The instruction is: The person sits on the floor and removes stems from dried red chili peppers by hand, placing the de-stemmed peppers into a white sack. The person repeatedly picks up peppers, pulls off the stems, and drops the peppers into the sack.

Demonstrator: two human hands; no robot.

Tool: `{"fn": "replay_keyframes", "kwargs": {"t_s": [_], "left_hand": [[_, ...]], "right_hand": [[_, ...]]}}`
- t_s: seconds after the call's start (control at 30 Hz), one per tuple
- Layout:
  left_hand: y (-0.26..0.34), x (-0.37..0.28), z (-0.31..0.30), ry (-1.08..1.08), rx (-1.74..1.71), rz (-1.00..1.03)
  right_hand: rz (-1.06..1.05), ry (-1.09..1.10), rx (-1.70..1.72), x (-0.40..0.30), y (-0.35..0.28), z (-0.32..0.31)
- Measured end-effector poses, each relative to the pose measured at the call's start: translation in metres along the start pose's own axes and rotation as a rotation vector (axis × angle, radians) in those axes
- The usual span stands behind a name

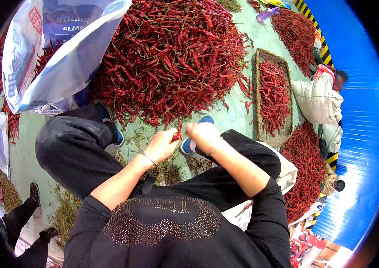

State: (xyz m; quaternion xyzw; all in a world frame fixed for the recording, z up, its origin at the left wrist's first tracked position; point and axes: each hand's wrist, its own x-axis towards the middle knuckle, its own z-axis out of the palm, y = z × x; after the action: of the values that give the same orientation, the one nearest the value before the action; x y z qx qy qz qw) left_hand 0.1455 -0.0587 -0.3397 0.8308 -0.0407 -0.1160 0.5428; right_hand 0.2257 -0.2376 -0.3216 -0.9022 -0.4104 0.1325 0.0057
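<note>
A large heap of dried red chili peppers [172, 60] lies on the pale green floor in front of me. My left hand [162, 144], with a bracelet at the wrist, is closed on red chili peppers [176, 135] at the heap's near edge. Close by on the right, my right hand [204, 135] is blurred; its fingers are curled near the left hand, and I cannot tell whether it holds anything. Loose pepper stems [166, 171] are scattered on the floor beneath my hands and between my legs.
An open white woven sack [72, 70] with peppers inside stands at upper left. A long wicker basket [258, 100] of peppers lies to the right. Beyond are more pepper heaps [293, 37], filled sacks [320, 97], a blue wall [360, 117] and other people [338, 184]. Another person's legs [22, 214] show at lower left.
</note>
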Motion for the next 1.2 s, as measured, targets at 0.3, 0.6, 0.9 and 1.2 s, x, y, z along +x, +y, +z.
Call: {"fn": "replay_keyframes", "kwargs": {"t_s": [0.3,0.6,0.9,1.2], "left_hand": [[0.005,-0.002,0.014,-0.134,-0.523,-0.330],[0.011,-0.008,0.026,-0.051,-0.376,-0.131],[0.006,0.006,0.064,-0.043,-0.201,-0.023],[0.018,-0.006,0.064,-0.024,-0.085,0.088]], "right_hand": [[0.528,0.204,0.485,0.064,0.121,0.043],[0.752,0.521,0.795,0.088,0.231,0.109],[0.971,0.468,2.043,0.075,0.239,0.081],[0.720,0.339,1.887,0.062,0.188,0.046]]}}
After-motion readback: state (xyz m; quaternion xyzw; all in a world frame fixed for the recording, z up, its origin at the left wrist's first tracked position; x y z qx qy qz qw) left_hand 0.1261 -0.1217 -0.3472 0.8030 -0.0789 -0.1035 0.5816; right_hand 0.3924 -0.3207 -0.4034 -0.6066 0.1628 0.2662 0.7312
